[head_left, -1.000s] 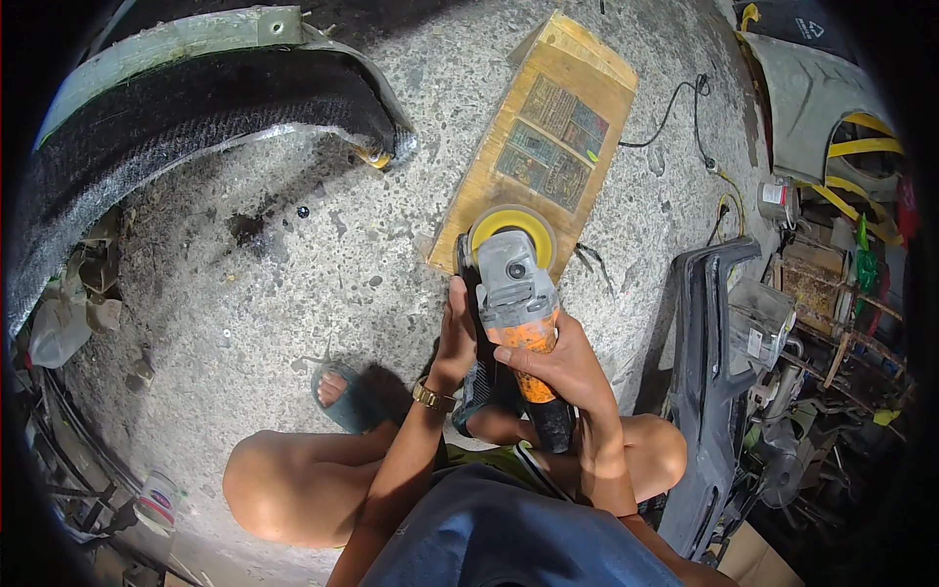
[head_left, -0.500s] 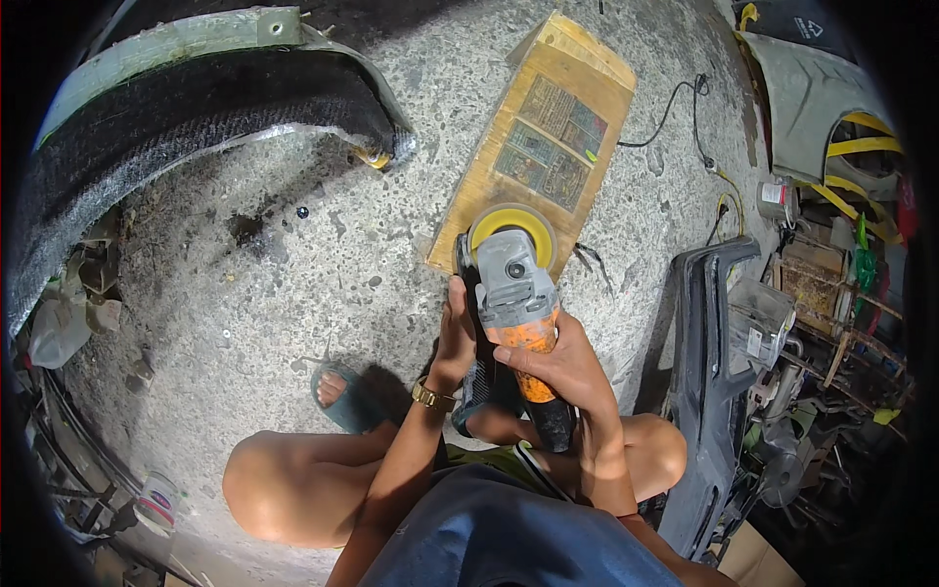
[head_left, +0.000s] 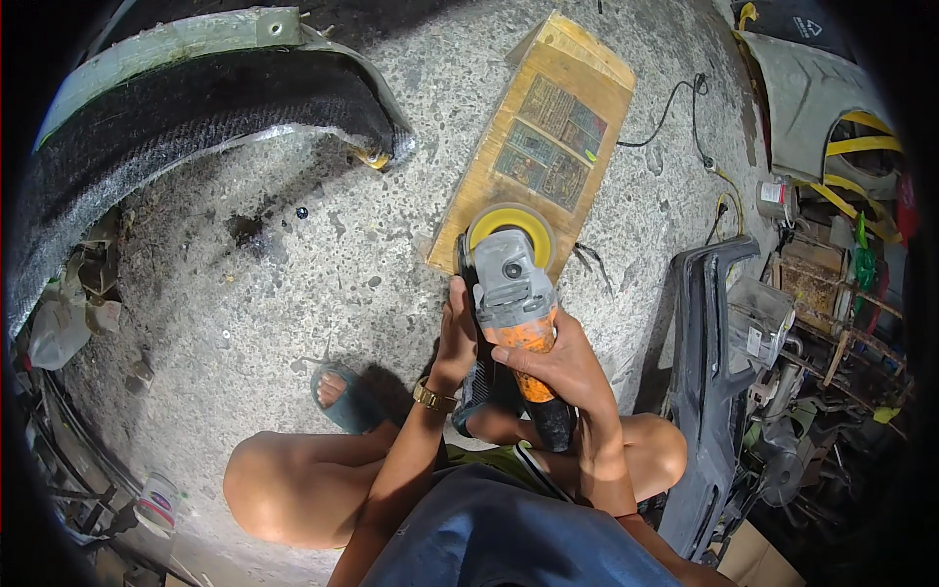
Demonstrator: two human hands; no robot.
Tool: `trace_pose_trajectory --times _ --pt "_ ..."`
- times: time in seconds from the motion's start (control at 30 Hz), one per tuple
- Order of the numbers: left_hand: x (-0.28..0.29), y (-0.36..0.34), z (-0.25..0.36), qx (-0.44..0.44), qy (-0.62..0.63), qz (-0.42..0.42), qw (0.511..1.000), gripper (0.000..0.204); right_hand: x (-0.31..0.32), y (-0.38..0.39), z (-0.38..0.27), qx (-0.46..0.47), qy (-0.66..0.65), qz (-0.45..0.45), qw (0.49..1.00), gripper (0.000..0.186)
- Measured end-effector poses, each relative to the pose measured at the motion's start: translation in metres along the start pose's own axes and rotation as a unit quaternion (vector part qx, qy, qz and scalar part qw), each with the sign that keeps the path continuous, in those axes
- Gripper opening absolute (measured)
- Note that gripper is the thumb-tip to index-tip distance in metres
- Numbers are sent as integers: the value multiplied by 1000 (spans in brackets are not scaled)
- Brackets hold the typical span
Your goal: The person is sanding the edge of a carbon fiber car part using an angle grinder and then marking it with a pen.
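Note:
My right hand (head_left: 567,367) is wrapped round the orange and grey body of an angle grinder (head_left: 518,298), thumb across its top. The grinder's round yellow disc (head_left: 501,217) is at the far end, over the near end of a wooden box (head_left: 479,191). A narrow black part (head_left: 476,383) with a woven-looking surface runs beneath and left of the grinder. My left hand (head_left: 457,338) is against its left edge, thumb side up, with most fingers hidden below. Whether the disc touches the black part is hidden by the grinder head.
A large curved panel (head_left: 176,122) with a black woven inner face lies at left. A black cable (head_left: 675,93) crosses the concrete right of the box. At right are a long dark trim piece (head_left: 694,391), a clear bin (head_left: 761,321), a can (head_left: 778,199) and a grey fender (head_left: 807,103).
The grinder head and disc have shifted very slightly to the left. Both hands keep nearly the same position and hold.

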State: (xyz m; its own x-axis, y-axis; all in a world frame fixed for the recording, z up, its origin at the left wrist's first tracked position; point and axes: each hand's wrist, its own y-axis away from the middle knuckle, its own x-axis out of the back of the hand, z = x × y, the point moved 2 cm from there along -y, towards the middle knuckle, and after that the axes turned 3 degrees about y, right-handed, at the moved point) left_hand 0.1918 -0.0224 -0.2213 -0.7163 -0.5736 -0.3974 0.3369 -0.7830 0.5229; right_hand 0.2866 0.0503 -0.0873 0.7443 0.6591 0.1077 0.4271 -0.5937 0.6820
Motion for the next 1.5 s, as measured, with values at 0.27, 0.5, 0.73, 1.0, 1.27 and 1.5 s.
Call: trace_pose_trajectory --times 0.27,0.5,0.73,1.0,1.27,1.5 --pt "0 -6 -18 120 180 9 976 66 2 7 -3 -2 -28 19 999 61" --pt "12 -6 -35 78 124 -53 988 67 4 14 0 -27 -20 23 999 61" --pt "6 2 -4 27 57 -112 992 75 5 12 9 -29 8 3 1000 64" --pt "4 1 -3 -16 23 -57 998 72 4 12 13 -24 -2 -3 1000 63" --pt "0 -6 -5 60 129 -105 984 85 6 12 3 -41 -45 15 998 62" --pt "-5 -3 -3 137 194 -81 968 89 5 8 9 -10 -9 11 1000 51"
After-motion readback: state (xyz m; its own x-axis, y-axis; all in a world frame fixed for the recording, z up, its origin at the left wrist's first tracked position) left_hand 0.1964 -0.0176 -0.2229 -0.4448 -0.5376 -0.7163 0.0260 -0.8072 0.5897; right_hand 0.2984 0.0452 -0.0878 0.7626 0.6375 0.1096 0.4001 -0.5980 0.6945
